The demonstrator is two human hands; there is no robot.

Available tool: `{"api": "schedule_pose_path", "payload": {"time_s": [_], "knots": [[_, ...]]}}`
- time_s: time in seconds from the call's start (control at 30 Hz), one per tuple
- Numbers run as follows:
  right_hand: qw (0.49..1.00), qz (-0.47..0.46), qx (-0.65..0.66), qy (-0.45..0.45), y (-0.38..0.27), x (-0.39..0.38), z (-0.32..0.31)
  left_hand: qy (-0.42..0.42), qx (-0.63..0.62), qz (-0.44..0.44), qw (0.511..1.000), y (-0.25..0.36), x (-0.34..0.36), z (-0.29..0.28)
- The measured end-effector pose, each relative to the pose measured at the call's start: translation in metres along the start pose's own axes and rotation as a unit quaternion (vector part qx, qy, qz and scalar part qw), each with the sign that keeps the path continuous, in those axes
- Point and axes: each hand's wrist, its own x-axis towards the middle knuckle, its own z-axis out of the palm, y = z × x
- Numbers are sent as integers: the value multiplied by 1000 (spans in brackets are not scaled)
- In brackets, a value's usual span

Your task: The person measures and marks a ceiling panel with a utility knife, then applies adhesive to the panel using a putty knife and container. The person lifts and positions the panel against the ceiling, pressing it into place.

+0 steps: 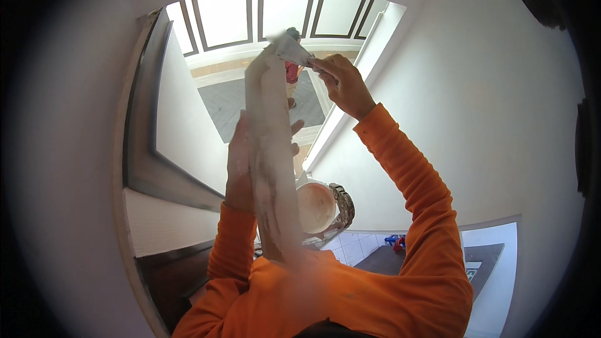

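Note:
A long, narrow, pale board (270,131) smeared with whitish and brown stuff runs from near my chest away from me. My left hand (239,166) wraps it from below, its thumb side on the left edge and fingertips showing past the right edge. At the board's far end, a putty knife (292,50) with a wide, whitened blade rests on or just over the tip. Its handle is in the closed fingers of my right hand (344,84). The near part of the board is blurred.
Below stands a round white bucket (315,208) beside something camouflage-patterned (344,205). Farther off, a person in a red top (292,74) is on the grey floor (224,105). A white wall (476,119) rises at right; a framed white panel (184,112) stands at left.

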Motion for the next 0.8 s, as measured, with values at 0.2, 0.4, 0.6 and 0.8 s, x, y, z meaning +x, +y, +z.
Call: {"api": "schedule_pose_path", "payload": {"time_s": [0.2, 0.4, 0.6, 0.8], "knots": [[999, 24, 43, 7, 15, -13, -14, 23, 4, -6, 1000, 8, 0, 7], [995, -50, 64, -49, 10, 28, -56, 49, 59, -40, 996, 2, -1, 12], [956, -172, -129, -199, 28, 75, -83, 48, 51, -66, 995, -4, 0, 16], [960, -92, -95, -247, 38, 88, -70, -1, 56, -71, 996, -9, 9, -1]]}}
